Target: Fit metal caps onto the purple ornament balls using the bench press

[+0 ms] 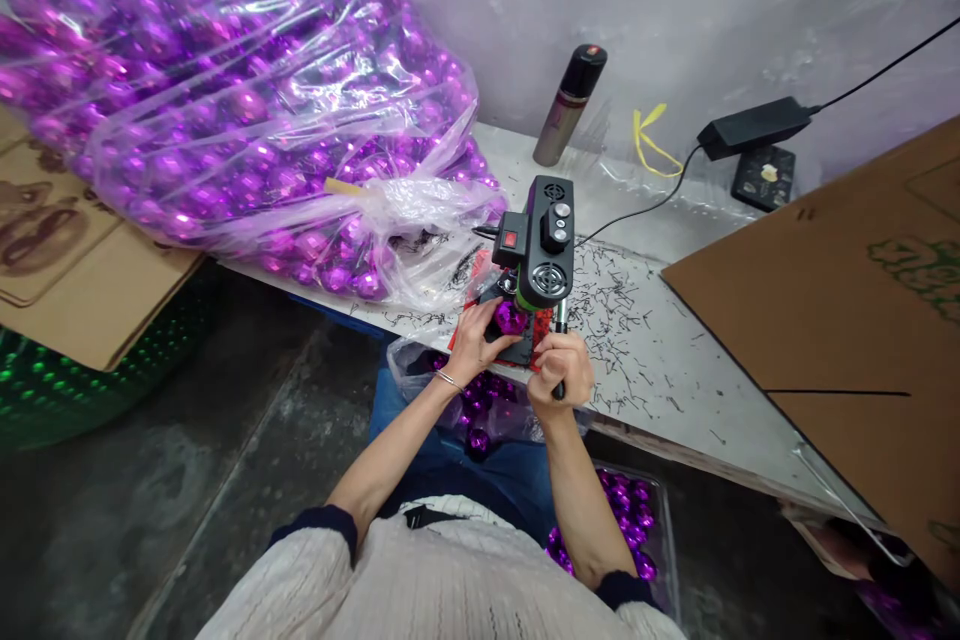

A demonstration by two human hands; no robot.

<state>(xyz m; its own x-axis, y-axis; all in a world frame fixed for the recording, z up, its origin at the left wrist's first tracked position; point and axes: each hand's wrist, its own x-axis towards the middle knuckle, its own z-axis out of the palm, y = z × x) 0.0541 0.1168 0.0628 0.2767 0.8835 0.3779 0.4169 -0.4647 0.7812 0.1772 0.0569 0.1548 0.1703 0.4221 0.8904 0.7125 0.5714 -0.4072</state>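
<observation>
A shiny purple ball (510, 317) is held by my left hand (477, 340), its fingers and thumb around the ball's side, under the head of a small black bench machine (551, 240). My right hand (564, 368) is closed round the black-tipped lever (561, 320) at the machine's right side. The machine's dark base with red edging stands at the table's near edge. Its head hides part of the ball's top.
A big clear bag of purple balls (300, 120) fills the back left. Dark clippings litter the white table (675, 360). A bottle (570, 105), black power adapter (754, 127) and yellow tie (649, 145) lie behind. Cardboard (847, 300) stands right; a tray of balls (667, 520) is below.
</observation>
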